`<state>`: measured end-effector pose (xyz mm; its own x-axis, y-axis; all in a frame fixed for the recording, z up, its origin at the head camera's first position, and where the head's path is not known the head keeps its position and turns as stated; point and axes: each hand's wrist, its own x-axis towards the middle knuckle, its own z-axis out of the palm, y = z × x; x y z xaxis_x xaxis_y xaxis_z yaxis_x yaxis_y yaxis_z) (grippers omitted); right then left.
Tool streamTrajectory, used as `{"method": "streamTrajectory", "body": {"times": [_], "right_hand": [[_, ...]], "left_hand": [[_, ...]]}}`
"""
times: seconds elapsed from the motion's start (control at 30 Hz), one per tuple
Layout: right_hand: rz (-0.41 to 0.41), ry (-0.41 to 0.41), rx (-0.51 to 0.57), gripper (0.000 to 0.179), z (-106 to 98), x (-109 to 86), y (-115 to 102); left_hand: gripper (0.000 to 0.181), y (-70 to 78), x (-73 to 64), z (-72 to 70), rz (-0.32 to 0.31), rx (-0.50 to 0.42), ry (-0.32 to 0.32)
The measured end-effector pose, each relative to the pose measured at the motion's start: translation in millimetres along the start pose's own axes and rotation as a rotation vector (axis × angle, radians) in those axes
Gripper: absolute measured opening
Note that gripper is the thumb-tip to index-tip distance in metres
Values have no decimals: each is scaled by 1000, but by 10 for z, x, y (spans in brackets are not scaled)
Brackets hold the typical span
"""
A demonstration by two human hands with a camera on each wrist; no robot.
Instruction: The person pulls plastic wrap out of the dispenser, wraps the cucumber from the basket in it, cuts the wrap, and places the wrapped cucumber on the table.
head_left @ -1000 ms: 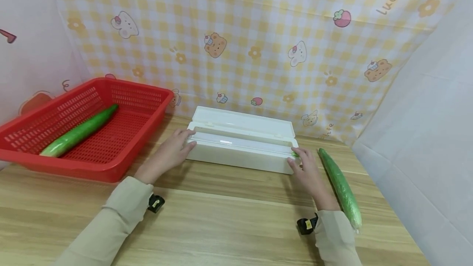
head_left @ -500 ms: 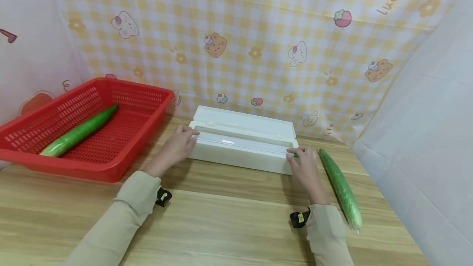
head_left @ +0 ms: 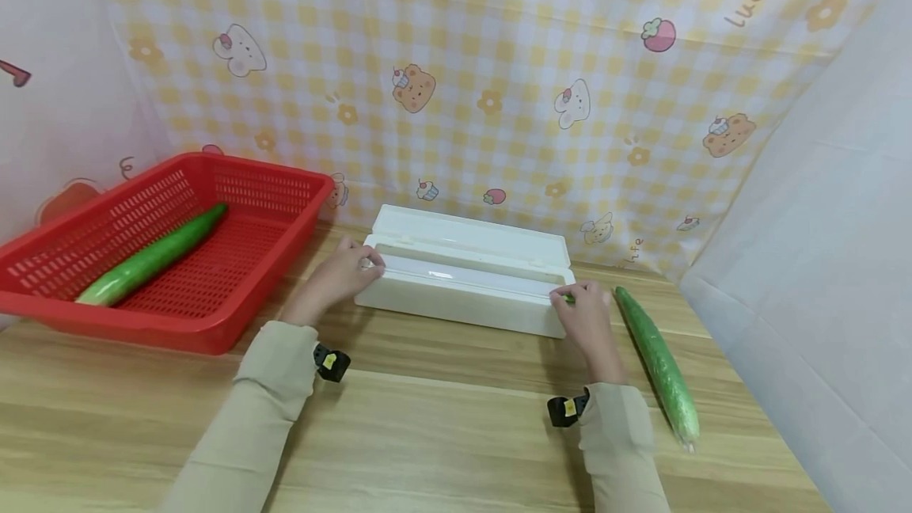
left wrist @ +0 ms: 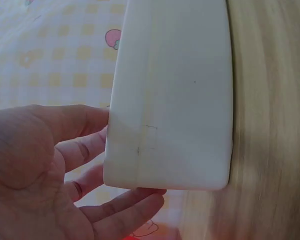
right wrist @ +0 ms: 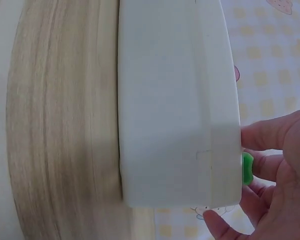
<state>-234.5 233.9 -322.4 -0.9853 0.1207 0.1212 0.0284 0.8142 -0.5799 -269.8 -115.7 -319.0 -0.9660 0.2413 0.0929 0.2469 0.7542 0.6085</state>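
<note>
In the head view a long white cling film dispenser [head_left: 459,303] stands on the table with its lid [head_left: 470,232] raised behind. Its film roll [head_left: 456,271] shows in the opening. My left hand [head_left: 338,275] is at the left end, thumb and forefinger pinching the cling film at the front lip. At the right end my right hand [head_left: 587,319] does the same; the film's transparent edge is hard to make out. A green cutter slider [right wrist: 247,169] sits by the right fingers in the right wrist view. Each wrist view shows the thumb against the box's upper edge.
Left of the box stands a red basket [head_left: 214,331] with a cucumber [head_left: 153,256] lying in it. Another cucumber [head_left: 659,362], glossy as if wrapped, lies on the table [head_left: 456,434] at the right. A patterned cloth [head_left: 492,62] hangs close behind the box.
Both hands have shifted slightly inward along the box's front lip. Left thumb and forefinger have closed together, and the right fingertips have drawn together too. Box, basket and cucumbers stay put.
</note>
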Motion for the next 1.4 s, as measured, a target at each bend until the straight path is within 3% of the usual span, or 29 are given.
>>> {"method": "streamTrajectory", "body": {"times": [0.43, 0.7, 1.0, 1.17, 1.4], "right_hand": [[11, 154, -108, 31, 111, -4, -83], [-18, 247, -88, 25, 137, 13, -54], [-89, 344, -64, 23, 107, 31, -36], [-126, 393, -27, 24, 83, 24, -41], [-115, 445, 88, 24, 47, 21, -75]], "left_hand": [[22, 70, 5, 76, -49, 50, 138], [20, 72, 10, 105, -86, 74, 199], [16, 101, 19, 66, -7, 68, 359], [17, 129, 24, 46, 9, 62, 409], [19, 147, 22, 22, 11, -27, 467]]}}
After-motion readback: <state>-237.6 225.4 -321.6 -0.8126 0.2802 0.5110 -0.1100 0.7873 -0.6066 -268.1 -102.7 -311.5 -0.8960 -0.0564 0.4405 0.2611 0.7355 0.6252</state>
